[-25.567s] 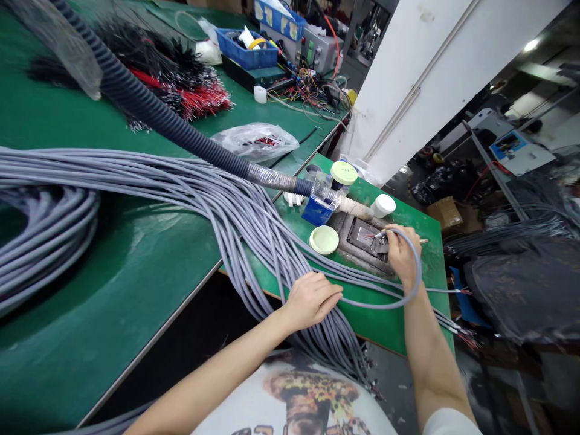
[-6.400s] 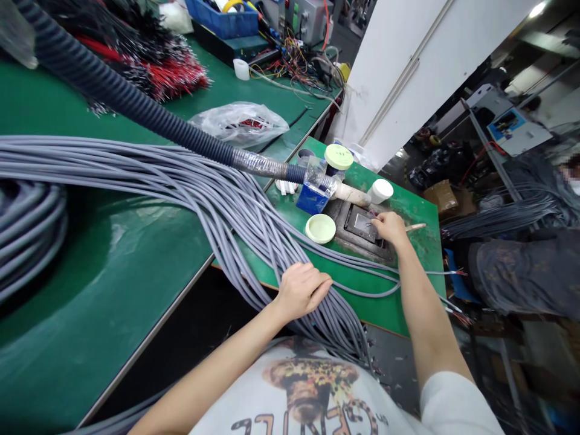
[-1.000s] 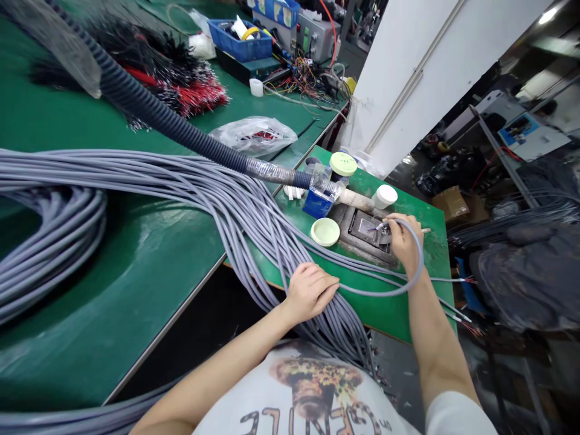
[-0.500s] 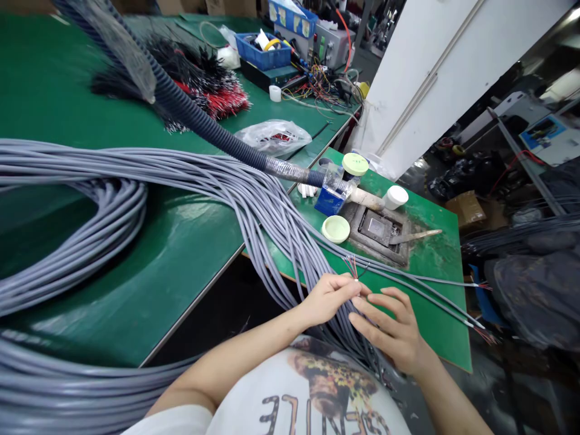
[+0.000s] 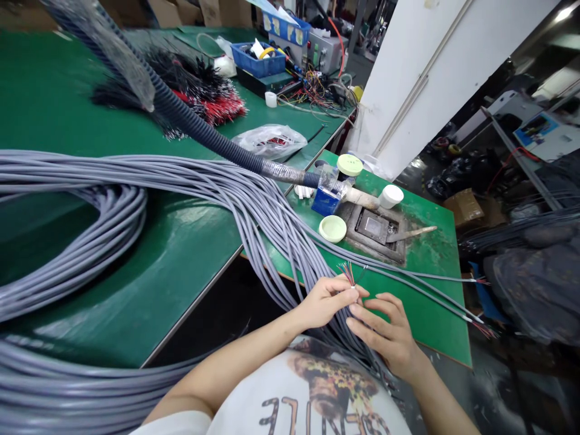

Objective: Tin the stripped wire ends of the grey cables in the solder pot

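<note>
My left hand (image 5: 328, 302) pinches the end of a grey multi-core cable (image 5: 354, 289) between thumb and fingers. Thin coloured wires (image 5: 347, 272), red ones among them, fan upward from that end, and one dark strand leans off to the right. Close on the right is my right hand (image 5: 389, 332), its fingers spread and loosely bent. Its fingertips are beside the cable end; whether they touch it I cannot tell. A thick bundle of grey cables (image 5: 290, 241) runs from the left table and passes beneath both hands.
A soot-stained square pot (image 5: 374, 226) with a flat blade (image 5: 412, 234) across it sits on the green table (image 5: 435, 314). Around it are a pale green lid (image 5: 333, 228), a white cup (image 5: 391, 196) and a blue box (image 5: 327, 199). A dark corrugated hose (image 5: 203, 130) arches overhead.
The wires at the cable end are fanned slightly wider, and the dark strand stands more upright. Both hands stay almost in place; the view has shifted slightly.
</note>
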{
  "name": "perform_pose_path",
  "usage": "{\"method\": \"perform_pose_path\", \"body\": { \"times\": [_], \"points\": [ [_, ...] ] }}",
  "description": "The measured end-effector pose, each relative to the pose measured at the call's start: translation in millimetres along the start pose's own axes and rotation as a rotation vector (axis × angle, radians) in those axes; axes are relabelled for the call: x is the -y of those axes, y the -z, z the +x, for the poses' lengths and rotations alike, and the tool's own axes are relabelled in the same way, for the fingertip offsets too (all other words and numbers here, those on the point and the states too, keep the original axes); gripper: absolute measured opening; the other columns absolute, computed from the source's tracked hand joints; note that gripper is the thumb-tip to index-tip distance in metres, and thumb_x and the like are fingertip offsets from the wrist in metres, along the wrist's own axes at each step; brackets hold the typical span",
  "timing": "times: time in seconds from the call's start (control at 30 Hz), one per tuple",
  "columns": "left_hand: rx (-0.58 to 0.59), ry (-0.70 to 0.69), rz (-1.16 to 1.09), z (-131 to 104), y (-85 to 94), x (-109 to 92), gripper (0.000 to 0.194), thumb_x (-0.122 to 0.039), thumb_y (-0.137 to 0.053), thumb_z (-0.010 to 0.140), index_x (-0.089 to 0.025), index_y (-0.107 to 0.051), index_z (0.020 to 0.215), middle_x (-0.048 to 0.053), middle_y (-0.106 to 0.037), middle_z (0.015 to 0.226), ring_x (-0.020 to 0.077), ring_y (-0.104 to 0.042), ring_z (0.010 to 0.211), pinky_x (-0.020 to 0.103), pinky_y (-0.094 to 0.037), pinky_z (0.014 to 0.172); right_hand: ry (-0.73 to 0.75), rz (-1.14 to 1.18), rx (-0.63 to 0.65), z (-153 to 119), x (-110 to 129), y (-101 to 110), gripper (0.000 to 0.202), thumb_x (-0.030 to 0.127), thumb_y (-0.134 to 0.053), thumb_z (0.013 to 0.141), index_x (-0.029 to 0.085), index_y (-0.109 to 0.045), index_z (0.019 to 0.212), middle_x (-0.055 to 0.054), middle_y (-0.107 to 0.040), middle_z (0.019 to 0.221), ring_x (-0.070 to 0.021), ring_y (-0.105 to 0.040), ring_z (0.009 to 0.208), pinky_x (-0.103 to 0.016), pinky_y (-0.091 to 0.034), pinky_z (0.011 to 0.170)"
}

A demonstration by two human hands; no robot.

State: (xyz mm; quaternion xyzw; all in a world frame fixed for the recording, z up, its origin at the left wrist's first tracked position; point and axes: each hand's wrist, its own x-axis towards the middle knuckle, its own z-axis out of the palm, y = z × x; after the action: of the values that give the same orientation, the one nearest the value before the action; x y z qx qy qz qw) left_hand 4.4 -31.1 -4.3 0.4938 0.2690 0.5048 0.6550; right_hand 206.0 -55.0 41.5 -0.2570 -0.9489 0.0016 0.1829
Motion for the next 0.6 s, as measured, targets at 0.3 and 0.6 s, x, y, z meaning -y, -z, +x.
{"method": "perform_pose_path", "body": {
  "times": [0.3,0.6],
  "points": [
    [-0.002,0.082,-0.206,2.7,-5.3,8.1,0.031,-0.043,-0.061,0.084,-0.014,-0.074,0.083,0.007,-0.070,0.080,0.0166,-0.063,0.075,0.030,-0.049,0.076,-0.040,0.139,-0.086,-9.5,-1.6,-8.0,0.052,0.018,-0.045,0.089,0.035,-0.042,0.138,0.000,-0.064,0.123,-0.0226,-0.058,0.106,-0.048,-0.048,0.088],
    [-0.237,-0.043,-0.199,16.9,-24.8,26.3,0.016,-0.033,-0.075,0.073,-0.017,-0.074,0.072,0.008,-0.071,0.087,0.0181,-0.062,0.081,0.032,-0.051,0.074,-0.155,0.158,-0.171,-25.2,1.8,-18.2,0.052,0.017,-0.047,0.088,0.034,-0.044,0.137,-0.001,-0.062,0.126,-0.0221,-0.057,0.105,-0.047,-0.049,0.085]
  ]
}}
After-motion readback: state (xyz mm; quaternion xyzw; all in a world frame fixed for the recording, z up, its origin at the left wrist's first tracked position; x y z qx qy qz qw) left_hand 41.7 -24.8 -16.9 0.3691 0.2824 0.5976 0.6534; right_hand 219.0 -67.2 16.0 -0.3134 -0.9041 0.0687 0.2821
